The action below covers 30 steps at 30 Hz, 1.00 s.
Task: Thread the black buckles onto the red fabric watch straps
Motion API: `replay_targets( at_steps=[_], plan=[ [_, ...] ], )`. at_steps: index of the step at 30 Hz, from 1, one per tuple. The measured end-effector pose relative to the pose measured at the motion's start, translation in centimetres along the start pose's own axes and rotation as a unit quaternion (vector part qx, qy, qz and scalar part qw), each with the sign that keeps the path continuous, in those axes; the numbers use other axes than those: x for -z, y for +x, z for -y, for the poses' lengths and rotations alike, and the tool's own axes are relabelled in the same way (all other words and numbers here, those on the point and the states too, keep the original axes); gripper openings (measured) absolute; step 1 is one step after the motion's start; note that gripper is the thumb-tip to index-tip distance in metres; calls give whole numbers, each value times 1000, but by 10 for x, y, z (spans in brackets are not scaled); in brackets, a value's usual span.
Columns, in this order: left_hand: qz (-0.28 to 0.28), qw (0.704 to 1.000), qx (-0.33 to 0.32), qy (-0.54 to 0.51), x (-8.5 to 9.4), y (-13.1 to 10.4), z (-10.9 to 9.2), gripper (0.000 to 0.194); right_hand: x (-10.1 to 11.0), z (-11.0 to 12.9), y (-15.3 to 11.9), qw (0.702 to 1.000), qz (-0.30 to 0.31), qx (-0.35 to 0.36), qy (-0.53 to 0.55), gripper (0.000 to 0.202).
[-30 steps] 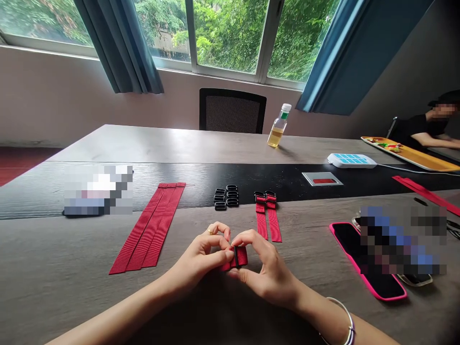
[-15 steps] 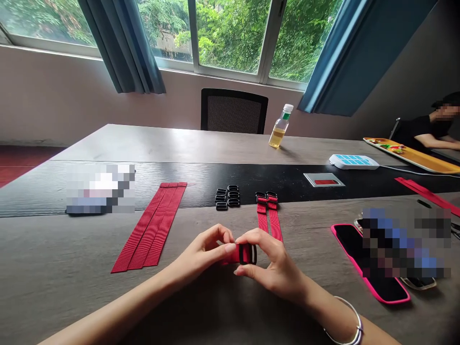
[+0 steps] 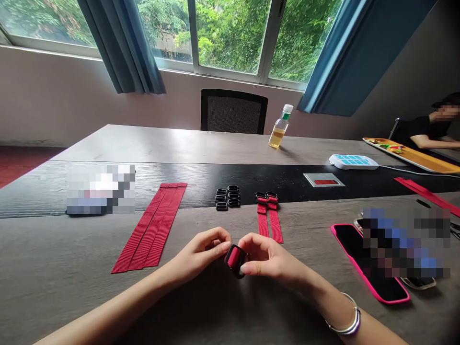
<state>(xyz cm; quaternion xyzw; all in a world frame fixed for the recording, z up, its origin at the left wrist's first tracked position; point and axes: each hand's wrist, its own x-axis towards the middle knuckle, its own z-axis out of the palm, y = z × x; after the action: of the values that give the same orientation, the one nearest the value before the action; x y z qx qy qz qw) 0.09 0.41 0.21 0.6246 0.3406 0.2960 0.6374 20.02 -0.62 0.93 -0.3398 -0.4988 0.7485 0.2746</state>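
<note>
Between my hands is a black slide buckle (image 3: 227,261) with red webbing strap (image 3: 235,257) threaded through it, tilted toward me. My right hand (image 3: 273,256) is closed on the buckle's right side, thumb below and fingers above. My left hand (image 3: 210,244) pinches at its upper left corner; what exactly lies between those fingertips is partly hidden. Beyond them lie two red straps with black buckles (image 3: 269,215). Left of these, several loose black buckles (image 3: 227,197) form two rows. Several flat red webbing strips (image 3: 151,227) lie side by side at the left.
A phone in a pink case (image 3: 370,263) lies right of my right hand, beside a blurred patch. Farther back are a bottle (image 3: 278,132), a white power strip (image 3: 354,162), a small framed card (image 3: 323,180) and a yellow tray (image 3: 417,155). Another person (image 3: 431,129) sits at far right.
The buckle has turned from facing sideways to a tilt, its slot with the red strap now facing me. My right hand's fingers have shifted their hold on it.
</note>
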Motion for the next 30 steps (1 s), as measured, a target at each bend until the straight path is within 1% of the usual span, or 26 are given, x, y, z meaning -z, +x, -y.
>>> replay_targets(
  at_steps=[4,6,8,11,13,16,20,22,25,26,30],
  plan=[
    [-8,998,-32,61,-5,-4,3,35,-4,-1,0,999,5,-4,41,30],
    [0,991,-77,107,-7,-6,3,42,-5,-1,0,999,1,0,48,30],
    [3,977,-136,163,-8,-7,5,46,-5,-1,1,999,-13,4,40,30],
    [-19,954,-190,231,-6,-6,8,39,-3,-4,3,999,-41,11,31,32],
    [-35,945,-206,252,-5,-4,11,37,-1,-6,5,997,-60,19,34,36],
    [-56,932,-219,282,-4,-2,13,41,0,-9,6,995,-86,25,40,41],
    [-83,913,-259,304,-6,0,11,43,-1,-11,6,994,-99,27,40,42],
    [-99,897,-283,325,-6,0,11,40,-2,-10,6,993,-107,30,35,41],
    [-131,863,-312,375,-5,1,10,36,-4,-7,6,990,-130,43,25,39],
    [-135,857,-317,382,-5,1,9,34,-4,-7,6,989,-138,50,24,38],
    [-141,866,-328,351,-1,2,4,27,-7,-4,4,984,-151,88,19,36]
  ],
)
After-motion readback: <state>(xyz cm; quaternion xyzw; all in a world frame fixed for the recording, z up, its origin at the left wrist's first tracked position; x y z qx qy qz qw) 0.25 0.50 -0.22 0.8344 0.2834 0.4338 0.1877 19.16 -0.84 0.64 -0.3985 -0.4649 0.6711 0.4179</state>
